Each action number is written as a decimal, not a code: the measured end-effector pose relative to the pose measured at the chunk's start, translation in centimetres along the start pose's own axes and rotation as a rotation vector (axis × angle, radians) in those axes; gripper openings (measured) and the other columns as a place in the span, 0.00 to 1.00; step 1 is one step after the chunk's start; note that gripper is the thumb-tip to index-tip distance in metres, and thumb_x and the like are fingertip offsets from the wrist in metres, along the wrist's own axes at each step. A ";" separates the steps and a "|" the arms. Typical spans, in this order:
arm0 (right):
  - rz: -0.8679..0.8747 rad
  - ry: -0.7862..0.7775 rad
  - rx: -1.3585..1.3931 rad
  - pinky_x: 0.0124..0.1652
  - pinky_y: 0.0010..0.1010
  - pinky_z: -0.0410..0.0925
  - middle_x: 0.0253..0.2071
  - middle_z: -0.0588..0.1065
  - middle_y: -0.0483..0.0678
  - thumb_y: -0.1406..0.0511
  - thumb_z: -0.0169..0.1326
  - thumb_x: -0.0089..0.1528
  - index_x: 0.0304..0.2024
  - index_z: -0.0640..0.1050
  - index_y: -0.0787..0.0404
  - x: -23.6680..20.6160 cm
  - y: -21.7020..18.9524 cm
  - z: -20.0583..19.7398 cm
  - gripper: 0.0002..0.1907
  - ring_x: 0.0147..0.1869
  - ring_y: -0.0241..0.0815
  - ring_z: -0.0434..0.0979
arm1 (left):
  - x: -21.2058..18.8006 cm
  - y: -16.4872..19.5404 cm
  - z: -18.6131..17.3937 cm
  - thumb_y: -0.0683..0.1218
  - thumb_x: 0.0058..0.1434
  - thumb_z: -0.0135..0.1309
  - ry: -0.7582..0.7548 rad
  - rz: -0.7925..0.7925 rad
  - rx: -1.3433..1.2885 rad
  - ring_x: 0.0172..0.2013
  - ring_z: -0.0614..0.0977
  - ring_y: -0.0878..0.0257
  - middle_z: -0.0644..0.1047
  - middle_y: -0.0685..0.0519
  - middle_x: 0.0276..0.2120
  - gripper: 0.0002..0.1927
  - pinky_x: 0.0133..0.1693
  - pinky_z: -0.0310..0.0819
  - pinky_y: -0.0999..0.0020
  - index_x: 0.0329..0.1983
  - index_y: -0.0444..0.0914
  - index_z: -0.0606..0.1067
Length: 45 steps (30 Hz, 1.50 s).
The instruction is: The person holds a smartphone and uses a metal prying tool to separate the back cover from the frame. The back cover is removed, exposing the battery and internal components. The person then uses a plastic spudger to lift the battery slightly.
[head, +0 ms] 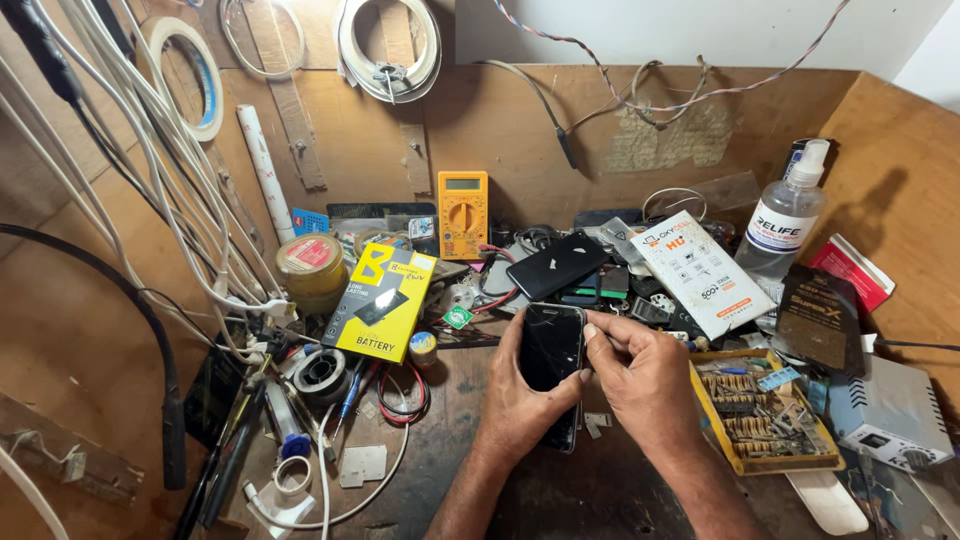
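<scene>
A black smartphone (551, 350) with a cracked dark screen is held upright over the wooden bench. My left hand (515, 400) wraps around it from below and from the left. At the phone's upper right edge, the fingertips of my right hand (640, 375) pinch or press against the side. I cannot tell whether the right hand holds a small tool. Small metal bits (597, 424) lie on the bench just under the right hand.
A second black phone (556, 264) lies behind. A yellow multimeter (463, 213), a yellow-and-black battery box (381, 301), a clear spray bottle (787, 221), a yellow tray of screwdriver bits (760, 412), a solder spool (320, 372) and white cables (150, 180) crowd the bench.
</scene>
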State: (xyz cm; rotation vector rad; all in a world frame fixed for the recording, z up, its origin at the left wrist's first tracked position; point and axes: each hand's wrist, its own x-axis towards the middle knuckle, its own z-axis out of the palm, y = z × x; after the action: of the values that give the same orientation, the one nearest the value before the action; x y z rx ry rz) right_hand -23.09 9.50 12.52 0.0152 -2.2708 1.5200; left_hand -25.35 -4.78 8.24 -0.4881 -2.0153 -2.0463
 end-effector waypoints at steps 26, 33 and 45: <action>-0.121 0.069 -0.111 0.26 0.22 0.67 0.25 0.80 0.44 0.67 0.55 0.66 0.50 0.83 0.64 -0.1 -0.3 0.3 0.12 0.28 0.23 0.71 | -0.4 -0.3 -0.2 0.48 0.43 0.67 -0.004 -0.031 0.050 0.53 0.82 0.60 0.79 0.46 0.52 0.49 0.54 0.76 0.66 0.69 0.31 0.63; -0.072 -0.076 0.075 0.33 0.21 0.75 0.32 0.84 0.45 0.68 0.53 0.66 0.49 0.82 0.67 0.5 0.5 -0.7 0.12 0.33 0.30 0.83 | -0.3 0.3 -0.8 0.48 0.44 0.66 -0.048 0.015 0.046 0.52 0.82 0.60 0.80 0.46 0.51 0.47 0.55 0.77 0.65 0.69 0.32 0.64; 0.119 -0.204 0.182 0.34 0.26 0.76 0.32 0.83 0.49 0.67 0.55 0.65 0.48 0.82 0.70 0.9 1.8 -2.9 0.13 0.32 0.35 0.83 | -1.0 1.1 -1.6 0.48 0.44 0.67 -0.101 0.094 0.144 0.56 0.83 0.55 0.79 0.43 0.54 0.49 0.55 0.77 0.62 0.70 0.32 0.62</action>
State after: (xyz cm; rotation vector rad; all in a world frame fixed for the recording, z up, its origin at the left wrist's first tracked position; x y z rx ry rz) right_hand -23.41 12.94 12.20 0.0914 -2.3142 1.8604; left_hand -24.15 -6.44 8.87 -0.6551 -2.1345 -1.8412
